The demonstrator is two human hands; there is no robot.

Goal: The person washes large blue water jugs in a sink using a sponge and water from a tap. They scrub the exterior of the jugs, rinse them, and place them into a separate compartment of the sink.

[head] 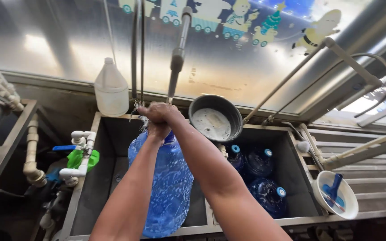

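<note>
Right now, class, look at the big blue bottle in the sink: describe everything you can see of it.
The big blue bottle is a large water jug of clear blue plastic, its wall speckled with foam and droplets. It stands roughly upright in the left compartment of the metal sink, under a hanging spout. Both hands meet at its neck: the left hand below, the right hand on top, hiding the mouth.
</note>
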